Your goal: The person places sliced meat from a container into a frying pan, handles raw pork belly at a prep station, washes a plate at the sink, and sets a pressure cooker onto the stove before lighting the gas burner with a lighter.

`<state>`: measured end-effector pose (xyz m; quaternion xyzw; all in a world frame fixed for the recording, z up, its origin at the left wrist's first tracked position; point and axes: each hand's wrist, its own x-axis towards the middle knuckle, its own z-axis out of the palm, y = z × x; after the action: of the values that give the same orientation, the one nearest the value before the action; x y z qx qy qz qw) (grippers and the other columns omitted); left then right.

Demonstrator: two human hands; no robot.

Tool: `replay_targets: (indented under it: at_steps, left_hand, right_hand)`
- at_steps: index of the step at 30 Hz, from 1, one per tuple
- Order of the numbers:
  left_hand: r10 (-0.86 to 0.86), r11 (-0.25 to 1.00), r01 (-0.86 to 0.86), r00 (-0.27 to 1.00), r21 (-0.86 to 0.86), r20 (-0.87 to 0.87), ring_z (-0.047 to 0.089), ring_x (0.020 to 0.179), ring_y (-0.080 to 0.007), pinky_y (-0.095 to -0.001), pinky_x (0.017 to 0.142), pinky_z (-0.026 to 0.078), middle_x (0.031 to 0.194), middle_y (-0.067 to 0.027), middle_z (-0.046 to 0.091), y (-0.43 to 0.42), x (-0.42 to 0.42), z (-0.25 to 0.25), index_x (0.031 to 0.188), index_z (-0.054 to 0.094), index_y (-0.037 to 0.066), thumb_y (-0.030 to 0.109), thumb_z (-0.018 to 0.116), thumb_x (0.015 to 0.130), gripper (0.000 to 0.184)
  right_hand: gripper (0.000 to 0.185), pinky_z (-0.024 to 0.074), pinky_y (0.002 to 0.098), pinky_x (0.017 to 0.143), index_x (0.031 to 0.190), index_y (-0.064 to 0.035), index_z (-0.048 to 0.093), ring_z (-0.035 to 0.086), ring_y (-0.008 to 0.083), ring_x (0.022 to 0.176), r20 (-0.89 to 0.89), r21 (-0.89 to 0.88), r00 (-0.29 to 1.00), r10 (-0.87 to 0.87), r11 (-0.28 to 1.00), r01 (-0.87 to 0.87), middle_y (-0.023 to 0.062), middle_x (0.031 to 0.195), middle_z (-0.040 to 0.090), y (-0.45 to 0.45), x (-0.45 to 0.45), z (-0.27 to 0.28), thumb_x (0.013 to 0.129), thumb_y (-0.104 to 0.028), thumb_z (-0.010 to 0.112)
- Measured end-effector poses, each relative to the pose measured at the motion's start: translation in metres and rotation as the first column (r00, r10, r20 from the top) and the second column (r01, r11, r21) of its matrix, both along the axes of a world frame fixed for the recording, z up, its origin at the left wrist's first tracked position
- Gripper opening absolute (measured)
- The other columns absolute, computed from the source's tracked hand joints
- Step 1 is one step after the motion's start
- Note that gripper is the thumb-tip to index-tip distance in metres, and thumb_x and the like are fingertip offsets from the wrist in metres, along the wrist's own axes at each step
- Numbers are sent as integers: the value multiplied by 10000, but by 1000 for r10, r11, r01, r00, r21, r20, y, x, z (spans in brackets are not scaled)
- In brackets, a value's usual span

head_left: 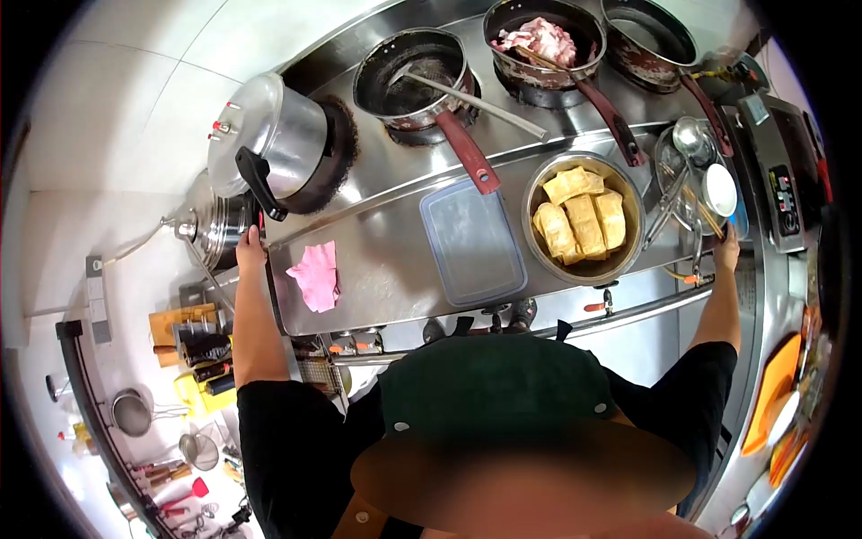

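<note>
My left hand (251, 250) is at the counter's left end, fingers curled, beside the dark handle of a lidded steel pot (215, 235). What it grips, if anything, is hidden. Above it stands a large pressure cooker (292, 135) with a black handle. At the right end, the fingers of my right hand (727, 250) are bent near a blue item (739, 218) and chopsticks (705, 211); its grip is hidden too. Close by are a white bowl (719, 189) and a ladle (691, 139), on a steel tray (666, 162).
Folded yellow pieces (584, 220) fill a steel bowl (530, 202). Left of it lie a lidded plastic container (471, 242) and a pink cloth (315, 276). Three pans line the stove: one with a spatula (476, 110), one with raw meat (541, 40), and a third pan (648, 36).
</note>
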<state>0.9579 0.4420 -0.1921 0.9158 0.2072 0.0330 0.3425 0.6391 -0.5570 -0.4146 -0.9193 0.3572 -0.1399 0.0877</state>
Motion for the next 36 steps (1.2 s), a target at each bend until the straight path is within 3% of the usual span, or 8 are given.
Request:
replay_targets:
  at_steps: [9,16,18,20,22,29,31,36]
  left_hand:
    - [309,950,-269,883,-159,352,484,538,-114,-239,422,382,726,-50,517,-33,-91,-37,1112,441,32,472,401,861,508]
    - [191,942,-251,947,-222,-259,506,605,-144,-274,521,425,702,-57,515,14,-223,-153,915,514,37,387,444,867,361]
    - [-637,364,656,693,661,-337,546,728,-262,-363,614,449,794,-129,553,27,-265,-184,952,533,28,338,531,820,336]
    - [-312,870,454,810,193,-497,512,853,-361,-433,730,426,917,-188,538,-3,-282,-181,978,542,11,322,590,764,381]
    - [-378,832,480,858,279,-349,486,923,-364,-437,798,397,991,-200,515,-20,-293,-181,978,532,-16,353,615,739,447]
    - [-681,628,764,630,144,-373,557,721,-333,-413,658,431,720,-165,588,-10,-290,-212,692,594,-4,401,612,714,406]
    - [-621,541,820,541,189,-568,569,700,-321,-406,638,441,710,-149,589,-5,-287,-226,730,581,19,444,559,748,426]
    - [-519,639,764,512,88,-684,586,762,-314,-429,654,459,874,-109,583,-17,-296,-202,905,586,168,327,441,841,225]
  right_hand:
    - [515,393,425,841,1193,-114,430,465,367,1012,-151,-15,982,-109,994,109,149,1103,513,-8,12,26,720,-199,616]
    - [540,385,448,839,1119,-66,405,483,399,980,-139,22,966,-219,974,224,226,1049,504,14,-43,31,634,-198,602]
    - [503,386,423,841,1112,-51,411,485,380,999,-109,40,966,-236,970,241,212,1037,525,17,-80,33,653,-177,573]
    - [532,356,410,893,1193,-61,386,465,351,1060,-152,137,888,-435,880,454,181,1149,489,44,-117,48,708,-238,517]
    - [548,369,385,881,1235,-93,366,457,343,1084,-88,170,848,-523,831,530,172,1203,457,74,-155,65,761,-297,552]
    - [464,422,254,761,1291,-60,332,486,134,905,450,348,890,73,904,-250,85,1087,496,330,-25,256,851,-83,476]
    - [454,245,344,1001,1273,2,343,323,231,1222,249,347,834,492,759,-551,161,1317,351,428,52,304,844,-83,466]
    - [497,437,422,736,1293,-168,308,555,349,877,-352,382,526,774,632,-675,184,992,565,592,237,283,819,-170,459]
